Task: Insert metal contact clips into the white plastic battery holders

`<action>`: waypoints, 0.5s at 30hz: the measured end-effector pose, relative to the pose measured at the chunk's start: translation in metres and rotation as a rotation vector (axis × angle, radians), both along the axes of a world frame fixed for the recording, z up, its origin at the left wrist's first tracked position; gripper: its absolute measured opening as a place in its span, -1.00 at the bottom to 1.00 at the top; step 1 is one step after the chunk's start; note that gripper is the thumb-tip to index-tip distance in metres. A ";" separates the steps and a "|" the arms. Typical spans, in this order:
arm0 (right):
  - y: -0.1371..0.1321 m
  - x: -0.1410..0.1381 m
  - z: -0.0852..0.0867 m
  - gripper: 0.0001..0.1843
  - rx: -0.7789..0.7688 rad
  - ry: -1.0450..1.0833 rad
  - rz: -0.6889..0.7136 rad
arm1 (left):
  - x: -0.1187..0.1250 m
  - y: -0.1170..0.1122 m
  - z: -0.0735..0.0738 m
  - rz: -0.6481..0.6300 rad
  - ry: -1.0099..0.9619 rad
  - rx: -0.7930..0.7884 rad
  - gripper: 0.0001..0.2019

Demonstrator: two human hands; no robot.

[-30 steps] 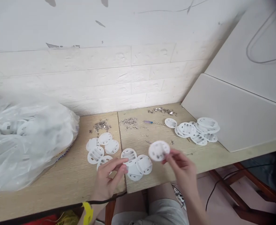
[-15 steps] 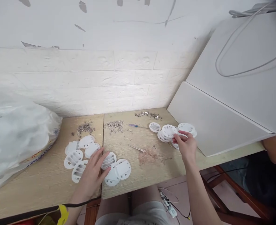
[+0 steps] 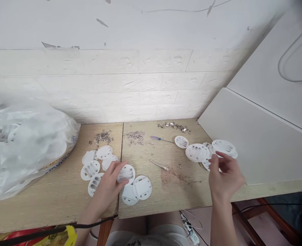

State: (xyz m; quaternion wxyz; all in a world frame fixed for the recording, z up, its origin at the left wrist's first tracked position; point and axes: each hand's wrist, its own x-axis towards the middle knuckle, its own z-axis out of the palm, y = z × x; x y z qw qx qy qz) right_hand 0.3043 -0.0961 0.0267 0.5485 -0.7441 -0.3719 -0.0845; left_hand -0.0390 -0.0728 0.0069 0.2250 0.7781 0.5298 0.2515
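Note:
Several white round plastic battery cases lie on the wooden table in two groups, some showing slots with metal contacts. At the left group, my left hand (image 3: 109, 186) has its forefinger and thumb at opposite edges of one battery case (image 3: 126, 173), gripping it. Two overlapping cases (image 3: 142, 187) lie just right of that hand. My right hand (image 3: 225, 177) hovers at the near side of the right group, fingers loosely bent and apart, nothing visible in them. A slotted case (image 3: 197, 152) lies there, partly over others, and another case (image 3: 224, 147) is behind my fingers.
Small metal pieces form piles at the left (image 3: 103, 137), middle (image 3: 135, 137) and back right (image 3: 173, 127). Tweezers (image 3: 159, 165) and a blue-handled tool (image 3: 156, 138) lie mid-table. A filled plastic bag (image 3: 33, 147) stands left; a white panel (image 3: 263, 143) borders the right.
My right hand has let go of a battery case on the right group and drawn back towards me. My left hand has closed in on a case. The view has shifted left.

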 end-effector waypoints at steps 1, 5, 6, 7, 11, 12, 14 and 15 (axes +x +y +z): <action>0.003 -0.010 0.002 -0.59 -0.026 -0.006 0.091 | 0.002 0.002 0.001 0.016 -0.024 -0.010 -0.56; 0.018 -0.050 0.001 -0.67 -0.298 -0.137 0.650 | 0.010 0.015 0.009 0.045 -0.168 -0.027 -0.63; 0.023 -0.058 -0.001 -0.69 -0.346 -0.196 0.726 | 0.012 0.020 0.013 0.052 -0.224 -0.027 -0.64; 0.030 -0.064 -0.004 -0.70 -0.386 -0.242 0.768 | 0.014 0.026 0.017 0.071 -0.279 -0.029 -0.65; 0.064 -0.075 -0.003 -0.73 -0.468 -0.335 0.749 | 0.028 0.060 0.041 0.147 -0.534 -0.056 -0.67; 0.074 -0.077 0.000 -0.74 -0.497 -0.355 0.723 | 0.033 0.072 0.045 0.144 -0.607 -0.073 -0.68; 0.091 -0.077 0.008 -0.76 -0.608 -0.404 0.716 | 0.041 0.095 0.048 0.153 -0.692 -0.078 -0.68; 0.097 -0.077 0.013 -0.76 -0.662 -0.416 0.737 | 0.044 0.106 0.046 0.156 -0.721 -0.076 -0.68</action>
